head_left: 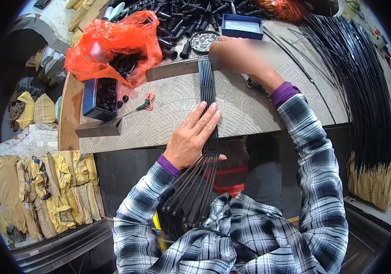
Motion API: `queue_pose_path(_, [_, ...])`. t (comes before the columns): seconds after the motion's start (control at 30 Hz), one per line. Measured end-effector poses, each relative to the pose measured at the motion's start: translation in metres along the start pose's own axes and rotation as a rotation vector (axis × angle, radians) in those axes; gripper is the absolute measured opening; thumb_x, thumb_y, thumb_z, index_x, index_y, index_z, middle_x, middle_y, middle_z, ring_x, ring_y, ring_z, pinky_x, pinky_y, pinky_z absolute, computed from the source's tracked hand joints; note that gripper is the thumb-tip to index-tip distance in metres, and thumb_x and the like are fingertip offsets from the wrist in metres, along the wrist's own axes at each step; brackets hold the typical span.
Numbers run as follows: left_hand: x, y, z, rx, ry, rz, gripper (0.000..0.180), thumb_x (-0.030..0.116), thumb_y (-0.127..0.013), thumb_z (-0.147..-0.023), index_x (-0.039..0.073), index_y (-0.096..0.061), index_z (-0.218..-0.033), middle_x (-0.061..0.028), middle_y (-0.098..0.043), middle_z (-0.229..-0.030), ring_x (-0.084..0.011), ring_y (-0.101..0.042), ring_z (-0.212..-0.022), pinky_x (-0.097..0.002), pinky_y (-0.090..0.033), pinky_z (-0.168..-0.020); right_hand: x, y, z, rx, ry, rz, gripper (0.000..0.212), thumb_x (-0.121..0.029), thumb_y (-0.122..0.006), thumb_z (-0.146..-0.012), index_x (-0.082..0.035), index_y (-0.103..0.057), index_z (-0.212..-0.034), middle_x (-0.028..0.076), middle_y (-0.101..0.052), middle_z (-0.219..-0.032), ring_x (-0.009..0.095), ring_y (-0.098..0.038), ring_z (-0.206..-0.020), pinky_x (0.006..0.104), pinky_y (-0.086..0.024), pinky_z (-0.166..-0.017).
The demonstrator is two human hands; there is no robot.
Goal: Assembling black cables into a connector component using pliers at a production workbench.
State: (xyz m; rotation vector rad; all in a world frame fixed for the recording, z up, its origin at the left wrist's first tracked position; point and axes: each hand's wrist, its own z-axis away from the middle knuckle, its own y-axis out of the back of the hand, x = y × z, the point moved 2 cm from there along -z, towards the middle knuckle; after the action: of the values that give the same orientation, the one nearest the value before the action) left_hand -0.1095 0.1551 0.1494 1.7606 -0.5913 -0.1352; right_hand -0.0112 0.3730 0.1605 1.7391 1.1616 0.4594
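Note:
A bundle of thin black rods (207,86) lies lengthwise across the patterned grey bench top (168,105), fanning out toward my lap. My left hand (191,137) lies flat on the rods at the bench's near edge, fingers spread and pressing them down. My right hand (239,55), blurred, sits at the rods' far ends beside a metal bar (173,70), fingers curled; I cannot tell whether it grips anything.
An orange plastic bag (113,43) with black parts lies far left, above a dark blue tray (98,98) of black caps. A round tin (203,41) of small metal pieces and a blue box (242,26) stand behind. Long black rods (360,91) hang at the right. Yellow sacks (49,192) fill the floor left.

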Motion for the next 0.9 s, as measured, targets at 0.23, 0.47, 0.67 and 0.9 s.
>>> queue_pose_path(0.23, [0.0003,-0.0029,0.0009,0.007,0.008,-0.017,0.089,0.062,-0.058,-0.068,0.001,-0.039,-0.130,-0.0156,-0.036,-0.136,-0.0340,-0.031,-0.127,-0.0429,-0.029,-0.103,0.0010,-0.0044,-0.0010,0.017,-0.009,-0.022,0.010,-0.008,-0.055,-0.078,-0.009,-0.060,-0.087,0.005,-0.060,-0.083,0.026,-0.061,-0.078,0.0366,-0.047,-0.064])
queue_pose_path(0.47, [-0.0009,-0.0036,0.0017,0.007,0.013,-0.009,0.090,0.063,-0.057,-0.068,0.001,-0.038,-0.130,-0.0158,-0.035,-0.137,-0.0340,-0.031,-0.127,-0.0425,-0.028,-0.104,0.0019,-0.0058,-0.0021,0.056,0.137,-0.104,0.011,-0.005,-0.054,-0.079,-0.007,-0.057,-0.090,0.008,-0.059,-0.081,0.027,-0.060,-0.081,0.0371,-0.047,-0.068])
queue_pose_path(0.67, [-0.0012,-0.0033,0.0025,0.014,0.011,-0.012,0.089,0.062,-0.058,-0.068,0.001,-0.039,-0.130,-0.0159,-0.036,-0.136,-0.0343,-0.031,-0.127,-0.0426,-0.028,-0.104,0.0023,-0.0073,-0.0023,0.092,0.068,-0.174,0.024,-0.005,-0.054,-0.080,-0.008,-0.050,-0.104,0.012,-0.059,-0.081,0.030,-0.058,-0.081,0.0394,-0.045,-0.069])
queue_pose_path(0.9, [-0.0003,-0.0042,0.0018,0.037,0.010,0.007,0.088,0.060,-0.061,-0.067,0.001,-0.041,-0.128,-0.0159,-0.037,-0.135,-0.0344,-0.032,-0.127,-0.0432,-0.028,-0.104,-0.0017,-0.0053,-0.0042,0.083,0.120,-0.059,0.031,-0.001,-0.055,-0.075,-0.009,-0.050,-0.104,0.011,-0.062,-0.085,0.025,-0.060,-0.085,0.0336,-0.042,-0.074])
